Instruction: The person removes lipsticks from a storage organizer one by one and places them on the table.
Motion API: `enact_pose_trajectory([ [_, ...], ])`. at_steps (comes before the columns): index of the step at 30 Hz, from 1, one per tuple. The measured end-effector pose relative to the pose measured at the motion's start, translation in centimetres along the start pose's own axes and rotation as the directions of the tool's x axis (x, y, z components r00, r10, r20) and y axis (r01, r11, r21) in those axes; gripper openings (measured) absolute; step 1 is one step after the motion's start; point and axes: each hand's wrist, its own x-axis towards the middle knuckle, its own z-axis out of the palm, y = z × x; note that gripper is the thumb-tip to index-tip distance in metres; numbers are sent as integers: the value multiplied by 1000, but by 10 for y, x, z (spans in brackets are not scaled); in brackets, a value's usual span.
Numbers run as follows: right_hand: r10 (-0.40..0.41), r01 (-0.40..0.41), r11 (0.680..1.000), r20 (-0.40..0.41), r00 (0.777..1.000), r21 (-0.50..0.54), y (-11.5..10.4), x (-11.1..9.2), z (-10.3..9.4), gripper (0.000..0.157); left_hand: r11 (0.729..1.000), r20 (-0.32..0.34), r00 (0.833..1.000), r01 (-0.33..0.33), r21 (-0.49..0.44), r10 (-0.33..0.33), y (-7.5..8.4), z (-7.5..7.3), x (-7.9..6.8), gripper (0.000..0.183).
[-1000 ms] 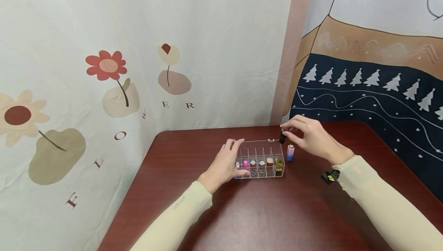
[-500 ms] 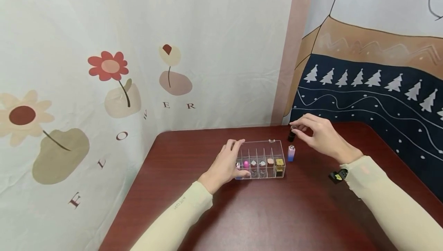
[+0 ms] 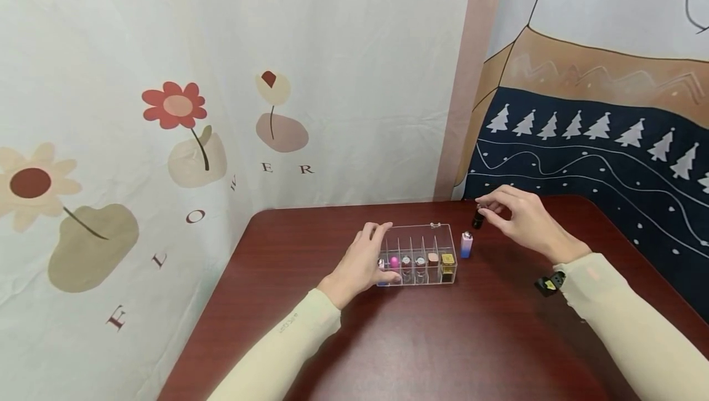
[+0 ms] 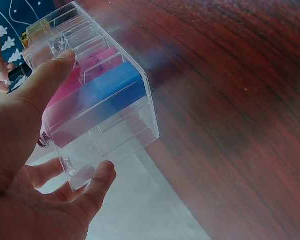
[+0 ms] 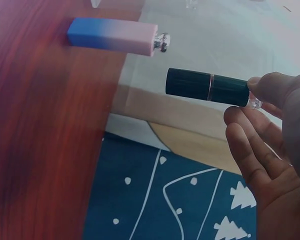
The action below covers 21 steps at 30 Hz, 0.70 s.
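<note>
My left hand (image 3: 360,262) holds the left end of a clear acrylic lipstick organizer (image 3: 416,283), thumb at the front and fingers behind. In its front slots stand several cosmetics: a pink-and-blue tube (image 4: 107,90), a bright pink one (image 3: 394,262), clear-bodied ones and a gold-topped one (image 3: 447,259). To the right, my right hand (image 3: 523,222) pinches a dark lipstick tube (image 5: 190,86) by its clear end, between thumb and fingertips. That tube hangs upright, behind and right of a second pink-and-blue lipstick (image 3: 466,245) standing beside the organizer. Part of the organizer's left end is hidden by my left hand.
The dark red wooden table (image 3: 432,339) stretches in front of the organizer. Behind it hangs a pale flower-print cloth (image 3: 354,112), with a navy tree-patterned cloth (image 3: 587,155) at the right. The table's back edge is close behind both hands.
My right hand has carried the dark lipstick rightward, from beside the organizer's back right corner to behind and right of the standing pink-and-blue lipstick. The left hand stays on the organizer.
</note>
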Motion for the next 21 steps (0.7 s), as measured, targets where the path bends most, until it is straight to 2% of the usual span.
enact_pose_trajectory([
  [10,72,-71,997,70,995,-15,8,-13,4,30,1000,-1,1000,0,-10,0,1,0,-1,124],
  [21,150,-151,989,177,973,-7,14,-24,9,28,1000,-13,1000,-3,-7,3,0,1,1,123],
])
